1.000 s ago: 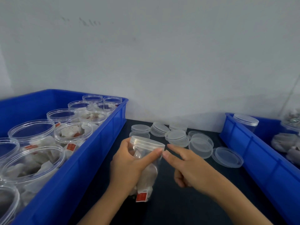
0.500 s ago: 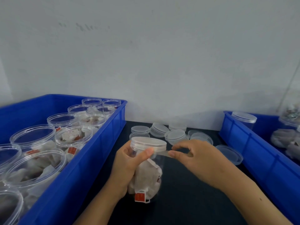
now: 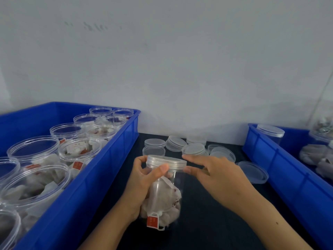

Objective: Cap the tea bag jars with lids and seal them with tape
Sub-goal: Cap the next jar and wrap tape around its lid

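Sealing a capped jar [image 3: 163, 195], mid table.
Left hand [image 3: 144, 184] grips it, thumb on lid [image 3: 166, 162]; right hand [image 3: 214, 175] pinches at the rim (tape unclear). Wrap snug round the seam, w/o tilting.

Pale wall [image 3: 180, 60] fills the upper half of the view: painted, off-white with a bluish cast, matte. Faint dark scuff marks [image 3: 93, 27] sit high on it, left of centre. Light is soft and even, no hard shadows. At the far right edge a thin pale line [image 3: 327, 87] runs diagonally down the wall. The wall meets a dark, near-black bench [image 3: 207, 222] along a straight seam. A light strip shows at the wall's foot.
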`<state>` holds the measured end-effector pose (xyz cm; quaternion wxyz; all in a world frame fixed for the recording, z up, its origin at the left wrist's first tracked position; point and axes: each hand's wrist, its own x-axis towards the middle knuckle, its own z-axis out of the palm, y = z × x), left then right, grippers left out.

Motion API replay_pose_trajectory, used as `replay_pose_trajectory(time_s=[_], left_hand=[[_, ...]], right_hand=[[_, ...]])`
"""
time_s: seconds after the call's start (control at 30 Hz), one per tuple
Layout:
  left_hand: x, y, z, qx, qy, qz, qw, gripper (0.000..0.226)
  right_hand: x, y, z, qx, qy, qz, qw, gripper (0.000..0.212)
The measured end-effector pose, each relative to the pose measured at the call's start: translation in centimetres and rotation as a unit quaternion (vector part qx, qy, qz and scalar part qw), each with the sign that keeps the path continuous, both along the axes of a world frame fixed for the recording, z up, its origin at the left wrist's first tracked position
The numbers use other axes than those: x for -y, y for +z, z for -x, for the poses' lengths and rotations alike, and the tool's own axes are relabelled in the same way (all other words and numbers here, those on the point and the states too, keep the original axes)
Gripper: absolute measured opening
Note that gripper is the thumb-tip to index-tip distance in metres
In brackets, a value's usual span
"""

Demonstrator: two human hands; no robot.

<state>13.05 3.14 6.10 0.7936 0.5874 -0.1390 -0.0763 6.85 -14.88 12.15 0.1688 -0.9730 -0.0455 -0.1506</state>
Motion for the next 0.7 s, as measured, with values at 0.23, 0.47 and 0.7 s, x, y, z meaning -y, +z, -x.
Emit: replay_pose_trajectory(time_s=[0.23, 0.47, 0.7], left_hand=[[-0.2, -0.4, -0.1, 0.012, -0.016, -0.001, 1.000, 0.072], [0.4, -0.1, 0.8, 0.142, 0.110, -0.166, 0.970, 0.046], [1.5, 0.1, 2.4, 0.183, 0.273, -0.281, 0.902, 0.048]], right_hand=[[-0.2, 0.2, 0.0, 0.013, -0.004, 0.053, 0.999, 0.041], [-1.1, 0.0, 0.1, 0.026, -0.017, 0.074, 0.997, 0.040], [-2.5, -0.8, 0.6, 0.038, -0.033, 0.054, 0.997, 0.045]])
